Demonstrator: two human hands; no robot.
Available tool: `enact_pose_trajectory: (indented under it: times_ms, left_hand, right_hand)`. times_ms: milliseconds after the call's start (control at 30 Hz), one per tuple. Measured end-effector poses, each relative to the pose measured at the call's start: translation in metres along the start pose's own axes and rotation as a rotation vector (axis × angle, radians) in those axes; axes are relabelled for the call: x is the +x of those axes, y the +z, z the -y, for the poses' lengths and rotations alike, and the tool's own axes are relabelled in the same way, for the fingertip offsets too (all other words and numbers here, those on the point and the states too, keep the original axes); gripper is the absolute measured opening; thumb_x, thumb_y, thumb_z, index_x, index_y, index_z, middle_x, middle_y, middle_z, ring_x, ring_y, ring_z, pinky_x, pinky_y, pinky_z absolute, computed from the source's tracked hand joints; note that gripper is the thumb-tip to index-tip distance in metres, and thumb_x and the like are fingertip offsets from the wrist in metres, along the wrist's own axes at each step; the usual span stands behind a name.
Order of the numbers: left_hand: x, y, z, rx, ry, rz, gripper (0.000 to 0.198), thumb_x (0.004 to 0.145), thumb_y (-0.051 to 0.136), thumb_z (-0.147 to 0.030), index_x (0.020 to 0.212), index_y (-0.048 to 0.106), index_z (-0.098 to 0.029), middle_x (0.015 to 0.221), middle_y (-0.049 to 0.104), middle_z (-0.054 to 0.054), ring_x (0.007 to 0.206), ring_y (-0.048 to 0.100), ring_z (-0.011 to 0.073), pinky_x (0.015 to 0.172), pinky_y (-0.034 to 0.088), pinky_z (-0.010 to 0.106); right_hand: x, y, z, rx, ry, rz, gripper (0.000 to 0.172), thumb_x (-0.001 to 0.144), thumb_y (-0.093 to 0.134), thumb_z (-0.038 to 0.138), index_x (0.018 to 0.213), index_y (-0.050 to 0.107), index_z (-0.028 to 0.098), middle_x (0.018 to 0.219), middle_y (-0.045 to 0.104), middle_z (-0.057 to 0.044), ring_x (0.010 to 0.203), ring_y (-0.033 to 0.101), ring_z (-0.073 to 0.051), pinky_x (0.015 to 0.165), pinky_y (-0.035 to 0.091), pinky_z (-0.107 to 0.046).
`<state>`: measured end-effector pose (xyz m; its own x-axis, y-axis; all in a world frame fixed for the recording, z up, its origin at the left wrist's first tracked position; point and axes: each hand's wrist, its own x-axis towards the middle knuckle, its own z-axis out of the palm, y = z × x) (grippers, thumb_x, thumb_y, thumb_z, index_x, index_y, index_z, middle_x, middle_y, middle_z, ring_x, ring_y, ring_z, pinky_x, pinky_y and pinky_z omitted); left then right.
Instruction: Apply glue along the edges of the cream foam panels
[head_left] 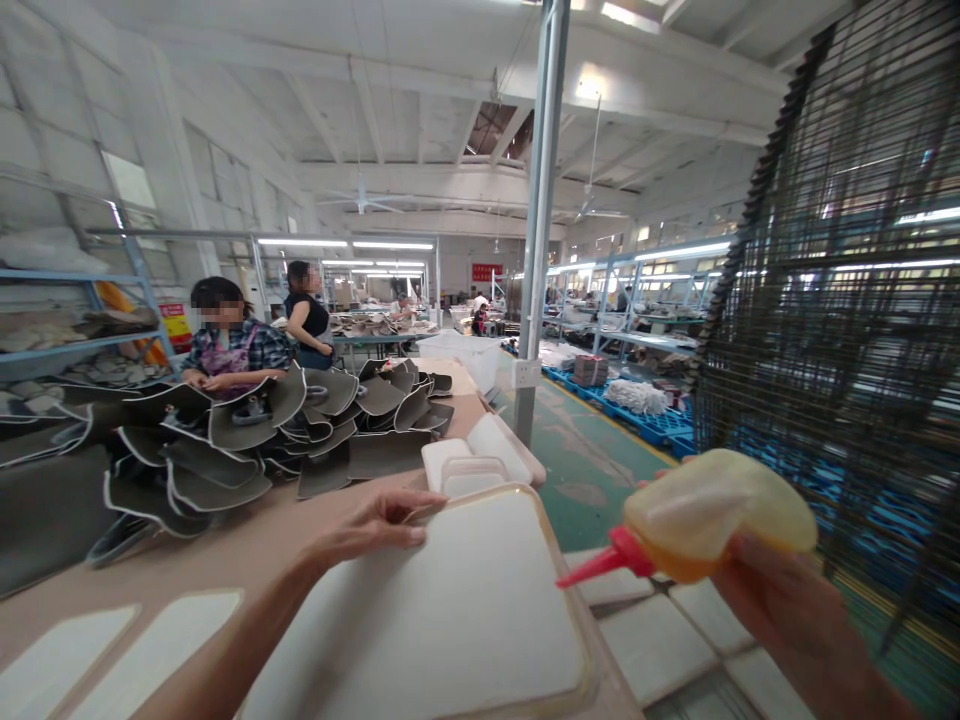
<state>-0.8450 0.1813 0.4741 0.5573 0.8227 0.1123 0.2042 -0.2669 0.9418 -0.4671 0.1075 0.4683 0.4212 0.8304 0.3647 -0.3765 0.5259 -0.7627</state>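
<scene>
My left hand (390, 522) pinches the upper left corner of a large white panel (442, 600) with rounded corners and a tan, glossy rim. In my right hand (772, 580) is a squeeze bottle (712, 510) of yellow liquid, tilted so its red nozzle (604, 562) points left at the panel's right edge. Whether the nozzle tip touches the rim cannot be told. Smaller white panels (487, 450) lie just beyond the large one. Two more pale panels (161, 650) rest at the lower left.
Dark grey, white-edged pieces (217, 460) are heaped across the table (405, 492). A person (225, 345) works behind them, another stands farther back. A metal post (536, 220) rises beyond the table. Right are a wire rack (817, 280) and white panels (652, 640) below table height.
</scene>
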Motion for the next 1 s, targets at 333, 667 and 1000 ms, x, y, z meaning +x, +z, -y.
enact_pose_trajectory:
  times_ms: [333,667,1000]
  left_hand:
    - [-0.002,0.0,0.004,-0.081,-0.054,0.05,0.044,0.067,0.078,-0.034,0.11,0.073,-0.024,0.091,0.072,0.002,0.078,0.057,0.017,0.066,0.039,0.022]
    - [-0.007,-0.008,0.011,-0.043,-0.051,-0.025,0.048,0.065,0.078,-0.035,0.112,0.073,-0.022,0.081,0.07,0.001,0.071,0.056,0.0171,0.059,0.038,0.022]
    - [-0.003,-0.006,0.01,-0.051,-0.042,0.003,0.045,0.065,0.079,-0.034,0.108,0.074,-0.021,0.093,0.07,0.003,0.079,0.057,0.0175,0.066,0.039,0.023]
  right_hand:
    - [0.019,0.002,-0.011,-0.04,-0.018,0.04,0.043,0.041,0.088,0.034,0.078,0.07,0.021,0.091,0.069,-0.014,0.081,0.067,-0.034,0.07,0.059,-0.046]
    - [0.003,0.0,-0.009,0.164,0.241,-0.213,0.077,0.02,0.083,0.015,0.095,0.07,0.025,0.097,0.069,-0.009,0.091,0.065,-0.038,0.068,0.059,-0.042]
    - [0.014,0.011,-0.012,0.046,0.031,-0.071,0.06,0.032,0.09,0.029,0.088,0.07,0.019,0.091,0.069,-0.01,0.082,0.066,-0.028,0.072,0.059,-0.035]
